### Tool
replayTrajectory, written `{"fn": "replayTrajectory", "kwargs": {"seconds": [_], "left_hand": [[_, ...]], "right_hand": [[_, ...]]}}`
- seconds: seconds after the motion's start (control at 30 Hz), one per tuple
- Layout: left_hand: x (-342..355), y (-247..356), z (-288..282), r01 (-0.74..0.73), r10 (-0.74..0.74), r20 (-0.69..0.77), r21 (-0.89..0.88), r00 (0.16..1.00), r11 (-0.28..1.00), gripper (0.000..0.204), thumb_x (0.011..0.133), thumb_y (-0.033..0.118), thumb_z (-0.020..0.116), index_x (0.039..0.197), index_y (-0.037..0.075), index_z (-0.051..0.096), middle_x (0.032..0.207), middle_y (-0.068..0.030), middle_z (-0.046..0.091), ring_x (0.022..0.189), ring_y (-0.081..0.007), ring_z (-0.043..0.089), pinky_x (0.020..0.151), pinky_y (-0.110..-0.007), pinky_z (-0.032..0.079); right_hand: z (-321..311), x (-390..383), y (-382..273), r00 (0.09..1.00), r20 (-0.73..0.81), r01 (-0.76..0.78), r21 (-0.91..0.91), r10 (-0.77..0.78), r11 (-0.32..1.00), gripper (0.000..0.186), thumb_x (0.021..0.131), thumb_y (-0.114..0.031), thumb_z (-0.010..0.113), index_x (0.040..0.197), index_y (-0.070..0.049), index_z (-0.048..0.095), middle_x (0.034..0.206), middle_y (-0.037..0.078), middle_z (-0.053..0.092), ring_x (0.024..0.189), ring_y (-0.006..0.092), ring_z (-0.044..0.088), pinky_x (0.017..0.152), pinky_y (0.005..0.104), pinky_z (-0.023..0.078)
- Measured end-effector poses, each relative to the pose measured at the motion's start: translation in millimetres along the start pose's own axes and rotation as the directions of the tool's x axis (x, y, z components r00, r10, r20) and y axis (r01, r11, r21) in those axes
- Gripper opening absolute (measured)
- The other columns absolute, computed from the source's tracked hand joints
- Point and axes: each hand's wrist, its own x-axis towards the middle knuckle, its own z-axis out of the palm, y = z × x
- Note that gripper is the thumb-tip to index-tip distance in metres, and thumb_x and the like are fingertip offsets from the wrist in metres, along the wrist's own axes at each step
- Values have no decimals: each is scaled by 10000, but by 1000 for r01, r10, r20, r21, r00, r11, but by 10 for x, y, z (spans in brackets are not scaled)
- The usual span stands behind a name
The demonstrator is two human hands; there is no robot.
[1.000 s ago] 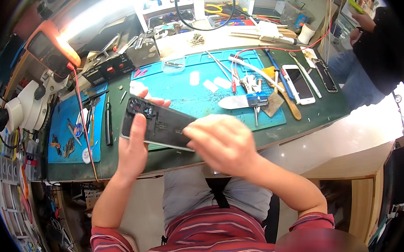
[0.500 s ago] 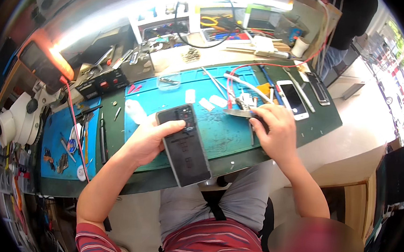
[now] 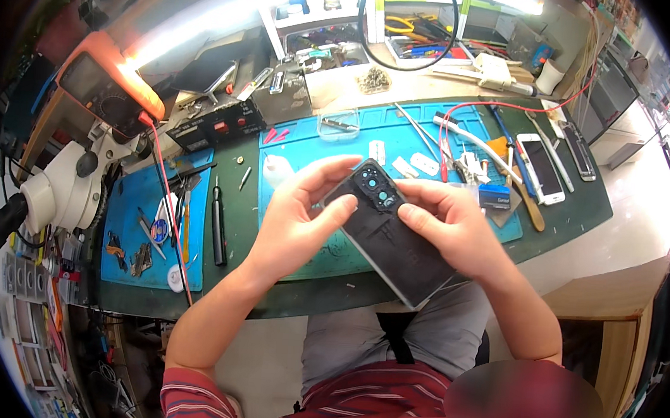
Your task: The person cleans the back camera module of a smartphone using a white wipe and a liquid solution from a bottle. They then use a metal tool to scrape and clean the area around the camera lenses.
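Both my left hand and my right hand grip a dark phone tilted at an angle, back upward, camera lenses at its top; my thumbs lie beside the camera area. Under and behind it is a blue silicone mat with white card-like pieces, long thin tweezers, a small clear box and a small blue box. A white phone lies to the right.
At left stand an orange multimeter, a microscope, a black power unit and a smaller mat with tools. A red lead crosses the back right. A black screwdriver lies left of the large mat.
My right hand has left the blade at the tools on the right and come back onto the phone's camera end. The phone is turned diagonally. The person at right is no longer in view.
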Motion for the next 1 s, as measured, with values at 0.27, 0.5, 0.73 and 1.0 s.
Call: {"fn": "replayTrajectory", "kwargs": {"seconds": [0.27, 0.5, 0.73, 1.0], "left_hand": [[-30, 144, 35, 296, -277, 104, -368, 955, 882, 583, 1017, 12, 707, 1562, 20, 498, 1375, -111, 637, 1176, -168, 676, 1000, -330, 586], [-67, -54, 99, 267, -268, 21, -194, 963, 944, 487, 1015, 98, 765, 1440, -35, 565, 1303, -100, 654, 1129, -141, 687, 929, -309, 592], [-51, -140, 124, -323, 364, 102, 712, 926, 623, 532, 888, -18, 775, 1409, 4, 669, 1204, -175, 715, 996, -283, 738, 882, -366, 603], [-86, -173, 103, -300, 320, 129, 761, 939, 575, 505, 869, 31, 800, 1353, -7, 663, 1144, -156, 728, 974, -296, 747, 861, -391, 608]], "right_hand": [[-413, -79, 18, 971, 16, -208, 545, 238, 812, 521, 1098, -262, 651, 1503, 49, 551, 1363, 206, 704, 1156, 244, 740, 914, 370, 645], [98, -166, 129, 996, -46, 80, 208, -72, 975, 493, 1007, -100, 745, 1449, 8, 557, 1306, 81, 692, 1161, 172, 683, 1006, 368, 575], [151, -102, 253, 990, -137, 33, 32, -28, 999, 276, 1056, -119, 684, 1289, 29, 689, 1157, 80, 753, 971, 126, 696, 806, 303, 594], [331, -131, 264, 971, -188, 122, -144, -149, 982, 235, 996, -115, 695, 1179, 28, 729, 946, 90, 777, 774, 116, 697, 709, 323, 581]]}}
